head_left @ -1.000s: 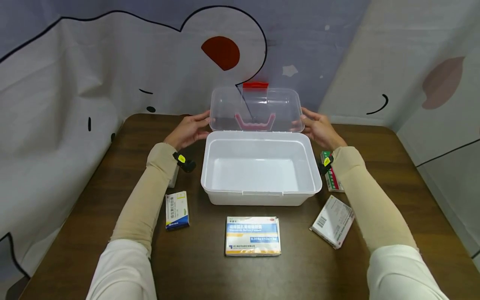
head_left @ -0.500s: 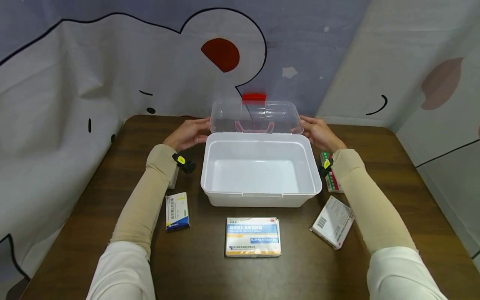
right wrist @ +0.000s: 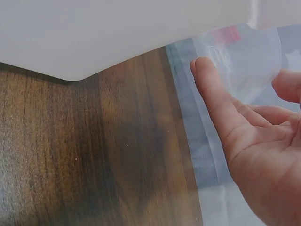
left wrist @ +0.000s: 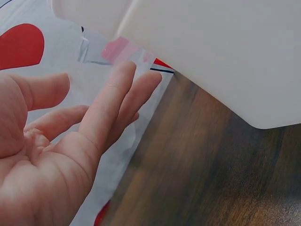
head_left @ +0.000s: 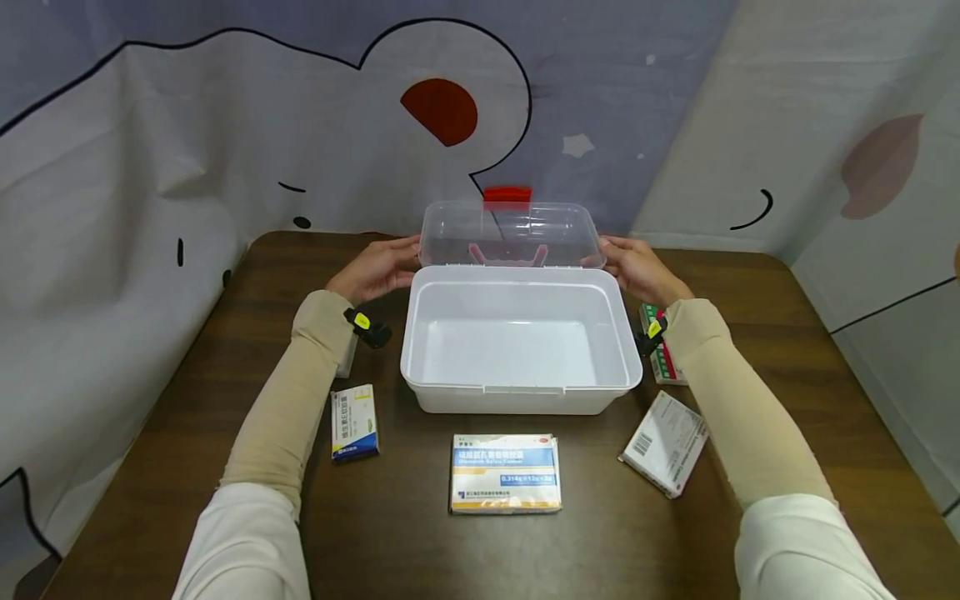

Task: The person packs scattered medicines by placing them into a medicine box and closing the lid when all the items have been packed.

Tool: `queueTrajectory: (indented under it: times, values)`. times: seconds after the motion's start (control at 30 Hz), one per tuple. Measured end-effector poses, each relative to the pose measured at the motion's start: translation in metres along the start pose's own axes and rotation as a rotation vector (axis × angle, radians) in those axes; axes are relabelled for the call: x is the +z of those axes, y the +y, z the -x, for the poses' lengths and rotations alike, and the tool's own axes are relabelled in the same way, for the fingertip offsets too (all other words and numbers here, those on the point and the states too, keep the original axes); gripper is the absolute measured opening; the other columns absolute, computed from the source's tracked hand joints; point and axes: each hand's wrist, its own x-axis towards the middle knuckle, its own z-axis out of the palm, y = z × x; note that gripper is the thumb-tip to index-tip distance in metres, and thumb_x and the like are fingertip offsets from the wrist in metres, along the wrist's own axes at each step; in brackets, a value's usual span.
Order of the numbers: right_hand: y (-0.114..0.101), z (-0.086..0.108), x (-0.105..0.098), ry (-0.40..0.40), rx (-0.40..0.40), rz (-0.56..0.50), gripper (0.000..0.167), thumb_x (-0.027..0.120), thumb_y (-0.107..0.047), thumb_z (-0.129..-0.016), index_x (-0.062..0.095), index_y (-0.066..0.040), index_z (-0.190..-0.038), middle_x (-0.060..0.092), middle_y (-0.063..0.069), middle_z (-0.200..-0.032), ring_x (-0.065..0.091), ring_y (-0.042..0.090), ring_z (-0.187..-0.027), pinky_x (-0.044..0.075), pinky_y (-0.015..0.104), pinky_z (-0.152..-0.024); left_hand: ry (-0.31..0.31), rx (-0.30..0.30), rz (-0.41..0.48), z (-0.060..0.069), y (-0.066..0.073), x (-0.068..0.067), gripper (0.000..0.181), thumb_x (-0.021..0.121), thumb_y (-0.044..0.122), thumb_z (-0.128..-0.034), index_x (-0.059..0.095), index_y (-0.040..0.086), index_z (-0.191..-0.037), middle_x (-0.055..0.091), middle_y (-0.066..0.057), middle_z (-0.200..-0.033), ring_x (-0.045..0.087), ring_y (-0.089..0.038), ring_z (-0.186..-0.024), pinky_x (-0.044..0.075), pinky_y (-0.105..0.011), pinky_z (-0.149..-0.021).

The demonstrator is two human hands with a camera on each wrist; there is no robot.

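Note:
A white plastic storage box (head_left: 522, 400) stands on the table with its top uncovered. Its transparent lid (head_left: 450, 225), which has a red latch (head_left: 507, 195) and a pink handle (head_left: 508, 257), leans back from the rear hinge. At the lid's left side is my left hand (head_left: 378, 267); its fingers reach behind the lid fairly straight, and the thumb stays apart in the left wrist view. My right hand (head_left: 637, 268) is at the lid's right side, fingers extended behind it. The right wrist view shows its index finger (right wrist: 214, 87) straight. Firm contact is hard to make out.
Medicine boxes lie around the storage box: a white-and-blue one (head_left: 355, 422) at left, a blue-and-yellow one (head_left: 506, 473) in front, a white one (head_left: 666, 444) at right. A green-and-red box (head_left: 663, 358) and another carton (head_left: 347, 357) are partly hidden by the wrists. Patterned cloth (head_left: 247, 142) hangs behind.
Over the first half second the lid tilted farther back and down, and both hands lowered slightly with it. Since then, lid and hands have stayed almost still.

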Motion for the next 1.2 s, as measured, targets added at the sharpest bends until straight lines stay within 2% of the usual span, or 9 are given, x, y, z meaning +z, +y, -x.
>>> queueTrajectory:
  times: [0.23,0.5,0.6,0.7,0.8,0.9,1.0,1.13,1.2]
  values:
    - [-0.001,0.003,0.001,0.018,0.014,0.019,0.054,0.037,-0.021,-0.099,0.019,0.006,-0.143,0.063,0.02,-0.108,0.067,0.016,-0.082,0.055,0.027,-0.067,0.012,-0.015,0.025,-0.004,-0.001,-0.001,0.051,0.045,0.015,-0.0965,0.029,0.013,-0.145,0.037,-0.017,-0.141,0.066,-0.023,-0.087,0.049,-0.037,-0.083]
    - [0.001,0.005,0.0,0.042,0.012,0.015,0.055,0.038,-0.021,-0.098,0.02,0.006,-0.142,0.064,0.017,-0.105,0.067,0.014,-0.08,0.054,0.026,-0.065,-0.013,-0.023,0.02,-0.003,0.0,0.0,0.052,0.047,0.018,-0.0955,0.029,0.016,-0.145,0.033,-0.013,-0.144,0.065,-0.023,-0.096,0.051,-0.034,-0.081]
    - [0.0,0.004,0.0,0.058,0.02,0.053,0.056,0.039,-0.023,-0.098,0.022,0.008,-0.141,0.067,0.011,-0.098,0.066,0.012,-0.075,0.054,0.025,-0.064,-0.019,-0.014,0.019,-0.002,0.0,-0.001,0.052,0.045,0.02,-0.0959,0.028,0.017,-0.145,0.033,-0.015,-0.144,0.062,-0.024,-0.101,0.049,-0.034,-0.083]
    - [0.0,0.006,0.002,0.088,0.047,0.129,0.061,0.042,-0.031,-0.097,0.025,0.01,-0.139,0.065,0.009,-0.098,0.065,0.011,-0.078,0.054,0.024,-0.068,-0.012,-0.012,-0.004,0.002,-0.002,-0.004,0.057,0.044,0.026,-0.0965,0.02,0.014,-0.147,0.031,-0.018,-0.144,0.054,-0.028,-0.113,0.045,-0.037,-0.091]
    - [-0.001,0.015,0.004,0.092,0.082,0.211,0.071,0.043,-0.041,-0.094,0.02,0.006,-0.142,0.056,0.016,-0.117,0.062,0.014,-0.096,0.05,0.029,-0.085,0.032,-0.028,-0.091,0.017,-0.005,-0.008,0.065,0.043,0.035,-0.0959,0.011,0.012,-0.148,0.026,-0.019,-0.146,0.044,-0.033,-0.122,0.039,-0.041,-0.098]
    - [-0.004,0.031,0.003,0.108,0.077,0.247,0.076,0.044,-0.045,-0.092,0.014,0.0,-0.145,0.043,0.023,-0.133,0.053,0.024,-0.114,0.04,0.039,-0.098,0.065,-0.032,-0.213,0.04,-0.007,-0.009,0.073,0.043,0.042,-0.0942,0.006,0.01,-0.148,0.02,-0.02,-0.148,0.038,-0.037,-0.126,0.035,-0.044,-0.101]
    - [-0.007,0.05,-0.001,0.155,0.044,0.249,0.074,0.048,-0.043,-0.092,0.018,-0.001,-0.145,0.047,0.019,-0.131,0.051,0.025,-0.117,0.038,0.042,-0.099,0.061,-0.012,-0.286,0.066,-0.008,-0.005,0.076,0.042,0.046,-0.0935,0.003,0.009,-0.148,0.018,-0.021,-0.148,0.035,-0.04,-0.127,0.034,-0.044,-0.102]
    - [-0.007,0.077,-0.005,0.229,0.018,0.366,0.067,0.05,-0.041,-0.091,0.028,-0.002,-0.14,0.052,0.006,-0.121,0.054,0.016,-0.111,0.04,0.041,-0.098,0.036,-0.011,-0.241,0.096,-0.014,0.005,0.077,0.042,0.043,-0.0943,-0.002,0.01,-0.148,0.015,-0.023,-0.149,0.032,-0.042,-0.128,0.036,-0.046,-0.099]
    - [-0.007,0.092,-0.006,0.26,0.027,0.439,0.066,0.049,-0.044,-0.091,0.03,-0.003,-0.139,0.049,0.006,-0.124,0.051,0.014,-0.112,0.039,0.042,-0.099,0.015,-0.017,-0.204,0.107,-0.017,0.013,0.077,0.043,0.041,-0.0947,-0.005,0.012,-0.148,0.014,-0.023,-0.149,0.034,-0.042,-0.128,0.04,-0.046,-0.096]
